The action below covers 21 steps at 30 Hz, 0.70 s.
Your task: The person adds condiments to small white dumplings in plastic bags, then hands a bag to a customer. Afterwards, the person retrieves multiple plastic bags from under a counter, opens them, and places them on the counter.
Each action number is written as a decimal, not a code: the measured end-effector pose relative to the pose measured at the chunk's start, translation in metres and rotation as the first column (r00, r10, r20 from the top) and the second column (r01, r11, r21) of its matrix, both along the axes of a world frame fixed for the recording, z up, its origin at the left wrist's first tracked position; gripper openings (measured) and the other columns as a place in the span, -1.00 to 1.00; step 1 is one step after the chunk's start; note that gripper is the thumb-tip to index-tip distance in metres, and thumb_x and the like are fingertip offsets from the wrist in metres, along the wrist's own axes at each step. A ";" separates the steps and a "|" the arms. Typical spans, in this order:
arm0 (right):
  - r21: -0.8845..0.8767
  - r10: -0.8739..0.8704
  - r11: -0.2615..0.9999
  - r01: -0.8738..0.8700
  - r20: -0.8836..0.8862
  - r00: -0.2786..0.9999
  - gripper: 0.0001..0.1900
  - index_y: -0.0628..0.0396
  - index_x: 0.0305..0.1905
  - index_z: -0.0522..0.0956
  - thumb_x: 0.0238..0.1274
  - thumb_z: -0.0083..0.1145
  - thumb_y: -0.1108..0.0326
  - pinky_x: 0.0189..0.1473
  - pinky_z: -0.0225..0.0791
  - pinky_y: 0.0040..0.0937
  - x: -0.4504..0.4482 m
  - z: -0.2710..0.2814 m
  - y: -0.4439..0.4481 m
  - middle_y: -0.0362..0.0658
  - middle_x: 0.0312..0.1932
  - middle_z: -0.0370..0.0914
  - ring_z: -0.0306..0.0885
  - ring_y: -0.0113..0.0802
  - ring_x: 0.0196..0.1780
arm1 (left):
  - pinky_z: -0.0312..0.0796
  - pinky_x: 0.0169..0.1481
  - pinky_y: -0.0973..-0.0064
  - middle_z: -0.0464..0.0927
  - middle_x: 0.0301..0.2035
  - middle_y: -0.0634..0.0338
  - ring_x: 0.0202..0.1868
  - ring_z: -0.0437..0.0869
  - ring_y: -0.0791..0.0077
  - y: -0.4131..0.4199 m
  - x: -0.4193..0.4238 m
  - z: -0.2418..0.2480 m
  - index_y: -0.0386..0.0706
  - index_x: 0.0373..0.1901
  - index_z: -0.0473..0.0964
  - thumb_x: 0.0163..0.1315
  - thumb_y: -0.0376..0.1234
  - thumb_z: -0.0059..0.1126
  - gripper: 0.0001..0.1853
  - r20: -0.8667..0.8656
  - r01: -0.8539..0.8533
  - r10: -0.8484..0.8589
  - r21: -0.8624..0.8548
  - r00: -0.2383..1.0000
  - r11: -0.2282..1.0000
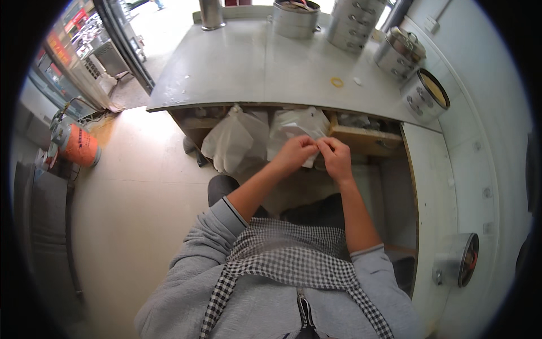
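My left hand (296, 151) and my right hand (335, 156) meet at their fingertips, thumbs and fingers pinched together. Behind them, a thin white plastic bag (298, 120) hangs at the front of the table, partly covered by my hands. Whether a bit of its film or something else small is between my fingers cannot be made out. Left of it, a fuller white plastic bag (238, 142), gathered at its top, hangs at the same edge.
Across the grey tabletop (237, 63) lie a yellow ring (337, 81) and a small white scrap (357, 81). Metal containers (353, 25) line its far and right sides. An open wooden drawer (366, 140) juts out below. At left stands an orange gas cylinder (80, 145).
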State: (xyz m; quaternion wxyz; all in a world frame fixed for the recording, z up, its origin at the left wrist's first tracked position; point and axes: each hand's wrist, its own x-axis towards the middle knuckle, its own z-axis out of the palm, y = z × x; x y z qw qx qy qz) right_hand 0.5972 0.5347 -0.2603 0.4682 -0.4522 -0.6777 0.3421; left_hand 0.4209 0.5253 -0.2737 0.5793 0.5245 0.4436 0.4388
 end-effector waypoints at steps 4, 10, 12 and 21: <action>0.213 -0.131 0.972 0.104 0.119 0.984 -0.84 0.23 -0.16 0.71 0.38 0.24 0.35 -0.20 0.48 -0.24 -0.011 -0.003 0.014 0.01 -0.31 0.64 0.63 -0.08 -0.27 | 0.33 -0.28 0.60 0.57 -0.41 0.40 -0.37 0.45 0.72 0.023 0.002 0.000 -0.26 -0.18 0.71 0.42 -0.31 0.22 -0.80 -0.051 -0.104 0.106 0.045 0.993 0.994; 0.353 -0.197 0.928 0.115 0.207 0.958 -0.85 0.18 -0.14 0.69 0.39 0.21 0.34 -0.18 0.49 -0.11 -0.028 0.000 0.034 0.05 -0.28 0.61 0.60 0.08 -0.23 | 0.39 -0.21 0.60 0.66 -0.31 0.35 -0.29 0.51 0.70 0.042 0.003 0.000 -0.29 -0.09 0.72 0.42 -0.31 0.21 -0.76 -0.016 -0.222 0.223 0.060 0.975 0.973; 0.373 -0.214 0.921 0.115 0.234 0.948 -0.84 0.17 -0.12 0.69 0.41 0.19 0.34 -0.17 0.49 -0.07 -0.033 0.001 0.043 0.05 -0.27 0.61 0.60 0.10 -0.22 | 0.39 -0.20 0.60 0.67 -0.30 0.34 -0.28 0.52 0.69 0.050 0.003 -0.002 -0.29 -0.08 0.72 0.42 -0.31 0.20 -0.75 0.021 -0.253 0.252 0.067 0.968 0.965; 0.368 -0.336 0.897 0.246 0.203 0.920 -0.86 0.22 -0.14 0.62 0.43 0.15 0.37 -0.18 0.48 -0.10 -0.052 0.002 0.068 0.07 -0.31 0.64 0.62 0.06 -0.25 | 0.42 -0.16 0.61 0.69 -0.24 0.30 -0.24 0.56 0.67 0.077 -0.004 -0.009 -0.33 -0.02 0.69 0.45 -0.30 0.17 -0.72 0.029 -0.279 0.278 0.075 0.960 0.957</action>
